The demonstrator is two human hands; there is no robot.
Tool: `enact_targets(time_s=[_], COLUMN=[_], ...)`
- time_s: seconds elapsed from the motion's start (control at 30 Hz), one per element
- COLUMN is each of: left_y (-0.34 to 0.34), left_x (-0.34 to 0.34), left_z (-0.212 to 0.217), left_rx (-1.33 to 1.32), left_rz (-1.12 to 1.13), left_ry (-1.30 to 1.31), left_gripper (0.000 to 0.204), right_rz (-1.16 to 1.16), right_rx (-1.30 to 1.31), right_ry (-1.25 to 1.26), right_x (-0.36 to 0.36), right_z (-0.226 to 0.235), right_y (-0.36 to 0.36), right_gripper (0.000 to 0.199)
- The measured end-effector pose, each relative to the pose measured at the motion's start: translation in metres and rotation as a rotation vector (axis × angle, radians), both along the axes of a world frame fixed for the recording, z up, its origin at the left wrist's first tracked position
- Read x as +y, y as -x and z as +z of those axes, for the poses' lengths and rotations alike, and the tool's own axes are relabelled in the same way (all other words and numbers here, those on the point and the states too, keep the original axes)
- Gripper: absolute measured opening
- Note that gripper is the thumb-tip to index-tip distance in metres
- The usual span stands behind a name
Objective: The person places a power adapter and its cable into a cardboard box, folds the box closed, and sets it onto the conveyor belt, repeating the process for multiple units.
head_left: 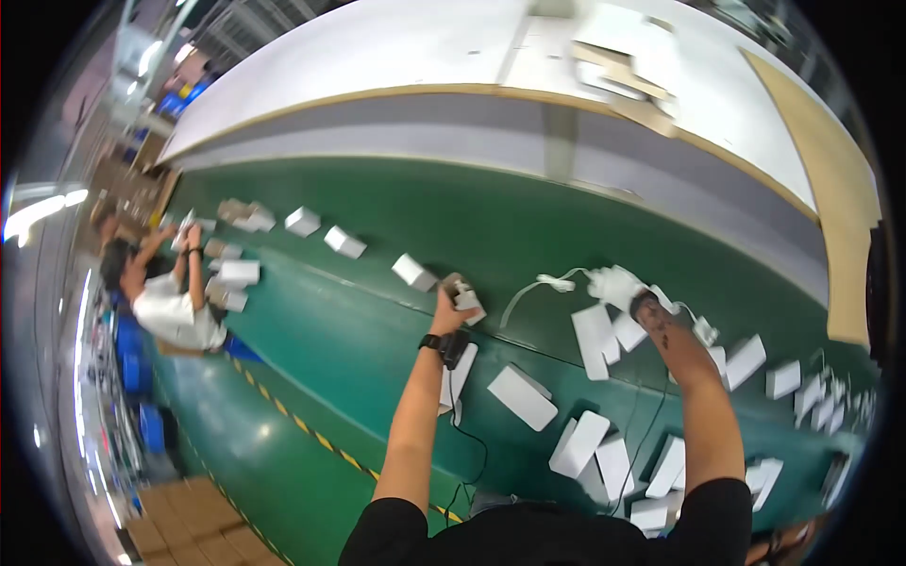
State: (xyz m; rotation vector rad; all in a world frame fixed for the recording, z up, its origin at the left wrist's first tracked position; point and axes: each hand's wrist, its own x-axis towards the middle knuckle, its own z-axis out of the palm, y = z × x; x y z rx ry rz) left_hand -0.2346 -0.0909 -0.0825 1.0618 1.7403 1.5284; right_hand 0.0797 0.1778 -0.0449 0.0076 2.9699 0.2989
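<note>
My left hand (451, 316) is closed round a small open box (463, 294), white with a brown inside, at the middle of the green work surface. A black band and a small black device with a thin cable sit at that wrist. A closed white box (413, 273) lies just left of it. Right of the middle, my right hand (645, 307) reaches to a heap of white corded items (615, 286); its fingers are blurred and partly hidden. One white cord (528, 294) curls out leftward from the heap. Below it lies a white box part (593, 341).
Several white box parts (524, 397) lie scattered nearer to me. More white boxes (345, 242) stand in a row leading left, toward a person (175, 307) handling boxes. A white shelf (377, 111) runs along the far side. Small white corded items (819, 401) lie far right.
</note>
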Motion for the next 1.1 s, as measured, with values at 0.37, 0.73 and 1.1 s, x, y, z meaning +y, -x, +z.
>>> enact_targets(time_s=[0.37,0.73,1.1], left_y=[-0.197,-0.376,-0.387], left_x=[-0.034,0.019,0.034], left_z=[0.184,0.15,0.193], left_rx=[0.346,-1.559,-0.923], left_rz=[0.248,0.085,-0.313], left_ry=[-0.001,-0.035,0.028], left_gripper=[0.094,0.048,0.054], right_rz=[-0.792,-0.598,-0.686], right_rx=[0.845,0.922,0.664], right_ry=[1.112,1.558,1.274], right_x=[0.001,-0.219,-0.222], right_z=[0.041,0.204,0.165], right_y=[-0.086,-0.226,-0.217], right_gripper=[0.037,0.042,0.075])
